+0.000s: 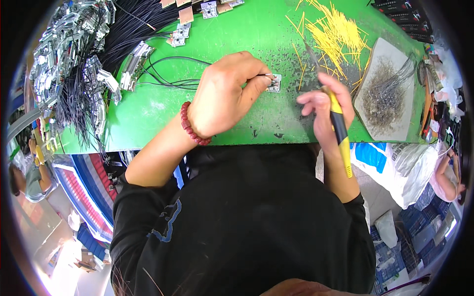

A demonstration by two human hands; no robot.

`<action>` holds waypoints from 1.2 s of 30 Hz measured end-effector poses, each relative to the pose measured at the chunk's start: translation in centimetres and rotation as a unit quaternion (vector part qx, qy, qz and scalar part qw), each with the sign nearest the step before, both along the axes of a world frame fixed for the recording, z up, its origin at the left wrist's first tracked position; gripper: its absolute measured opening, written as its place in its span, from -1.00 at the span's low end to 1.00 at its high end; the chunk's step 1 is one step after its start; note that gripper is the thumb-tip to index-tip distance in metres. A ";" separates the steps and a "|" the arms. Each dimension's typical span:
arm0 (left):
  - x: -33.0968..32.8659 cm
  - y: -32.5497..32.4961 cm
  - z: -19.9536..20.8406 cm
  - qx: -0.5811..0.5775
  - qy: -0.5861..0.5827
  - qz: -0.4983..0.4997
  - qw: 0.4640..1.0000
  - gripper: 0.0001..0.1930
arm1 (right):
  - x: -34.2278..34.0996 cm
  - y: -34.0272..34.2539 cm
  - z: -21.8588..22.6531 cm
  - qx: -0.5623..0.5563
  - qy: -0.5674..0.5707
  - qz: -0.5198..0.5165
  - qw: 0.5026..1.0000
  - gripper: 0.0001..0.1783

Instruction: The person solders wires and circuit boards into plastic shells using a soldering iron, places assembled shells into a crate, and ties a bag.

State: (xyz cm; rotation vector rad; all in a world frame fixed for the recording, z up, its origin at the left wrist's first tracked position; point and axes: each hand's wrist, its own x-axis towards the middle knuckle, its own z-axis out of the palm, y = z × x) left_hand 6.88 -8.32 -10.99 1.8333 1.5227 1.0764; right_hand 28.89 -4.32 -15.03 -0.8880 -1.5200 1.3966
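Note:
My left hand [229, 91], with a red bead bracelet at its wrist, is closed in a pinch on a thin black wire at the edge of a small white circuit board [276, 84]. The board lies on the green tabletop, and black wires [173, 85] run from under this hand toward a silver metal part [135, 66] at the left. In my right hand [332, 106] is a yellow and black soldering iron [338, 126]. Its thin tip points away from me, toward the yellow strips, apart from the board.
Silver metal parts with black wires [66, 64] are heaped at the left. More small boards [180, 34] lie at the back. Yellow thin strips [335, 34] are scattered at the back right, beside a grey slab [406, 106] bearing dark debris. Other people sit at both sides.

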 end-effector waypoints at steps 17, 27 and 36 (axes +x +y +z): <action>-0.3 -1.5 0.8 -0.045 -0.076 0.069 0.994 -0.96 | -2.5 5.9 0.7 0.307 -0.156 0.226 0.911 -0.67; 0.3 -2.1 -0.7 0.023 -0.049 0.039 0.998 -0.91 | -3.3 4.3 1.2 0.448 -0.284 0.207 0.822 -0.61; 2.4 -0.6 -4.2 0.048 0.072 0.023 0.996 -0.89 | -2.7 1.4 -0.5 0.407 -0.284 0.039 0.867 -0.59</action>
